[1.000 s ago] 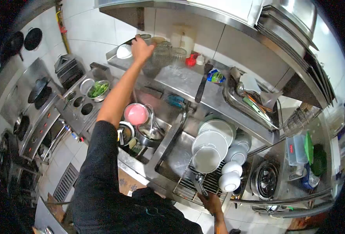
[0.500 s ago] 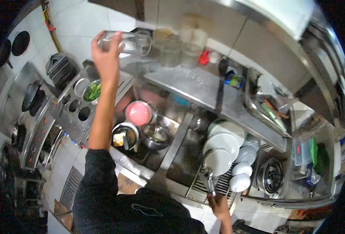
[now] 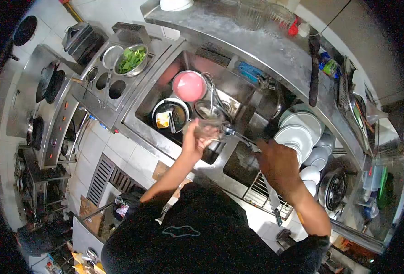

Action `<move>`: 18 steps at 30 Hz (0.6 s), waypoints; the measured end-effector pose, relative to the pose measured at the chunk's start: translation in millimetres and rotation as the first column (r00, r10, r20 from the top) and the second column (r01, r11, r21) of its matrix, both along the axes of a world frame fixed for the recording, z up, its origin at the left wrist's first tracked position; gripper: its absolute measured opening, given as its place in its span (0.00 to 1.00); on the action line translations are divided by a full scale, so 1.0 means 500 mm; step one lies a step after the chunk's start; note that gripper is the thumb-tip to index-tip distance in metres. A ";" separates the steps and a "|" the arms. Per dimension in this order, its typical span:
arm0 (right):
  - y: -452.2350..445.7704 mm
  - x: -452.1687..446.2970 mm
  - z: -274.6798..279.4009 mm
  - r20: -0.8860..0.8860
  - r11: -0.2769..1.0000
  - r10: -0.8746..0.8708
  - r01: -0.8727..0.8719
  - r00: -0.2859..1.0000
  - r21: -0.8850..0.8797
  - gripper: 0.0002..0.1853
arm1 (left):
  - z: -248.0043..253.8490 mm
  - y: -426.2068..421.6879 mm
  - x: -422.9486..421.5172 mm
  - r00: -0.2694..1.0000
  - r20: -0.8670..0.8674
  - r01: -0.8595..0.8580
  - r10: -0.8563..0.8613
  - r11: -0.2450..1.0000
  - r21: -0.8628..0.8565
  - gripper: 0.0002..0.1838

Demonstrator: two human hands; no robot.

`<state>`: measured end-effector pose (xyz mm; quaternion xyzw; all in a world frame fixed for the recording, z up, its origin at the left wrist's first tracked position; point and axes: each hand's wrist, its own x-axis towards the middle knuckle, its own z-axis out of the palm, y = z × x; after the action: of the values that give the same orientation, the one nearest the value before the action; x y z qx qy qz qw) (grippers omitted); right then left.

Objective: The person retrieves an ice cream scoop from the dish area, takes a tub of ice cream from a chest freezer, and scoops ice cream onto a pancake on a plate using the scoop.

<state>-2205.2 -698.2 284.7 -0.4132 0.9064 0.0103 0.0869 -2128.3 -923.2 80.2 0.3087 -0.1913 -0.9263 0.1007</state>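
My left hand [image 3: 193,145] is wrapped round a clear drinking glass [image 3: 211,129], tilted on its side over the near edge of the sink [image 3: 140,139]. In my closed right hand [image 3: 278,166] is a long-handled metal ladle [image 3: 240,137]. Its shiny rounded head is at the glass's open end; blur hides whether they touch. Just beyond the glass, a metal bowl [image 3: 202,109] sits in the sink. A pink basin [image 3: 189,86] and a white-rimmed pot [image 3: 155,112] with a yellow-and-white item inside are beside it.
White plates [image 3: 295,139] and several bowls [image 3: 309,173] stand on a wire rack [image 3: 256,189] at right. A knife [image 3: 273,201] lies under my right forearm. A steel shelf [image 3: 238,45] runs behind the sink. Leafy greens [image 3: 132,59] fill a bowl at left.
My left hand has brought the glass down from above the back shelf to the sink. My right hand has moved from the dish rack to the glass, carrying the ladle. The view has shifted.
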 end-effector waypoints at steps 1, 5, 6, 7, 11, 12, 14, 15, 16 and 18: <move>-0.013 -0.009 -0.030 -0.002 1.000 -0.012 0.012 1.000 0.007 0.12 | -0.017 0.012 0.001 0.998 0.050 0.021 -0.024 0.998 0.052 0.28; -0.074 -0.045 -0.087 0.036 0.957 0.025 -0.034 0.999 0.288 0.08 | -0.141 0.060 -0.012 0.994 0.054 0.086 -0.091 0.992 0.089 0.31; -0.088 -0.051 -0.094 0.114 0.922 0.019 -0.062 0.993 0.381 0.06 | -0.175 0.038 -0.012 0.919 -0.341 0.323 -0.197 0.874 0.364 0.29; -0.094 -0.054 -0.115 0.116 0.921 0.009 -0.054 0.993 0.385 0.06 | -0.210 0.058 -0.018 0.918 -0.340 0.330 -0.204 0.869 0.368 0.29; -0.088 -0.067 -0.200 0.097 0.954 0.019 -0.048 0.995 0.297 0.07 | -0.192 0.137 -0.069 0.976 0.033 0.211 -0.216 0.970 0.122 0.27; -0.085 -0.069 -0.206 0.098 0.962 0.035 -0.060 0.995 0.267 0.08 | -0.214 0.143 -0.084 0.962 -0.070 0.271 -0.263 0.950 0.156 0.26; -0.067 -0.073 -0.192 0.153 0.977 -0.017 -0.016 0.988 0.211 0.09 | -0.253 0.169 -0.107 0.937 -0.168 0.335 -0.305 0.923 0.192 0.24; -0.057 -0.077 -0.176 0.204 0.988 -0.052 0.021 0.978 0.154 0.10 | -0.267 0.188 -0.120 0.932 -0.198 0.323 -0.305 0.944 0.066 0.24; -0.045 -0.083 -0.149 0.210 0.987 -0.047 0.014 0.977 0.159 0.10 | -0.282 0.205 -0.130 0.926 -0.225 0.298 -0.303 0.953 -0.059 0.24; -0.016 -0.101 -0.089 0.304 0.993 -0.101 0.078 0.947 0.087 0.14 | -0.284 0.206 -0.141 0.921 -0.246 0.263 -0.301 0.948 -0.177 0.23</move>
<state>-2255.8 -706.4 240.0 -0.3645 0.8987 -0.0249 0.2427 -2199.0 -820.1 -61.8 0.1409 -0.2832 -0.9486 0.0127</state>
